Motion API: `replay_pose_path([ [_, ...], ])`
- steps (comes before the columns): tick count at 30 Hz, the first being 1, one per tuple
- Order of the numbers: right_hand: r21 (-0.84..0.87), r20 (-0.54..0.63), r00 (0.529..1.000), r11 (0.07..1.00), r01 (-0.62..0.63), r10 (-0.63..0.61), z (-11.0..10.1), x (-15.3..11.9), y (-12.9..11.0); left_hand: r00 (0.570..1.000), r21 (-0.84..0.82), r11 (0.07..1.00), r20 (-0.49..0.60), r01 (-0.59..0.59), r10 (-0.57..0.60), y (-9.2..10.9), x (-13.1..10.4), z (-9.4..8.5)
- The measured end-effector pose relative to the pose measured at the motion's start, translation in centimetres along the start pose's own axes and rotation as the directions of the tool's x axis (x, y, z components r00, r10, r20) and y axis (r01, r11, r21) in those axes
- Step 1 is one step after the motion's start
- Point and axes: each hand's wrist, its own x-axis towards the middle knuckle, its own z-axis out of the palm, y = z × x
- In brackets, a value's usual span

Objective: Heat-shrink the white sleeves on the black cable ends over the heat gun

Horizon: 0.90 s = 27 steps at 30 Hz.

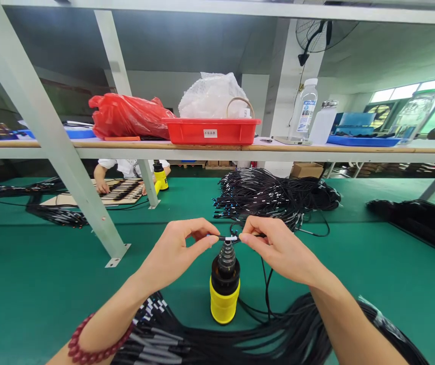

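A thin black cable [231, 238] with a white sleeve is stretched level between my two hands. My left hand [177, 247] pinches its left end between thumb and fingers. On the other side, my right hand [277, 247] pinches the cable just right of the white sleeve. Directly below the sleeve is the nozzle of a yellow and black heat gun [225, 291], standing upright; whether they touch I cannot tell. A bundle of black cables [240, 342] with white and grey sleeves lies in front of me, beneath my forearms.
A large pile of black cables [266, 195] lies behind my hands on the green table [179, 203]. White posts [88, 213] carry a shelf with a red bin [212, 133] and bottles. At the back left, a co-worker's hand [101, 185] rests over a board beside another heat gun [160, 177].
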Motion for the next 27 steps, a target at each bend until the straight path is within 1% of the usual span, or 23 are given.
replay_pose_path([
  [5,0.092,0.038,0.999,0.996,0.004,-0.007,-0.1,-0.5,-0.5,0.999,-0.052,0.998,0.039,0.025,-0.023,0.2,-0.8,-0.3],
  [8,0.143,0.054,0.999,0.99,-0.004,-0.004,0.0,-0.4,-0.7,0.998,0.03,1.0,0.067,-0.002,0.0,0.4,-0.9,-0.4],
  [11,0.179,0.06,0.998,0.984,-0.01,-0.001,0.1,-0.3,-0.6,0.998,0.139,0.99,0.063,-0.018,0.01,0.4,-0.9,-0.3],
  [13,0.196,0.067,0.998,0.98,-0.019,0.006,0.2,-0.3,-0.5,0.998,0.161,0.987,0.063,-0.017,0.007,0.2,-1.0,-0.3],
  [17,0.132,0.07,0.998,0.991,-0.011,0.001,0.3,-0.6,-0.5,0.997,0.109,0.994,0.075,0.02,-0.029,-0.2,-1.1,-0.2],
  [20,0.073,0.041,0.999,0.997,0.009,-0.012,0.3,-0.8,-0.7,0.995,0.053,0.998,0.085,0.045,-0.049,-0.4,-1.1,-0.2],
  [23,0.057,0.006,1.0,0.998,0.012,-0.012,0.4,-0.9,-1.0,0.993,0.033,0.998,0.097,0.056,-0.059,-0.5,-1.0,-0.2],
  [27,0.042,-0.001,1.0,0.999,0.013,-0.013,0.6,-0.6,-1.0,0.994,0.018,0.998,0.087,0.068,-0.069,-0.8,-0.8,-0.2],
])
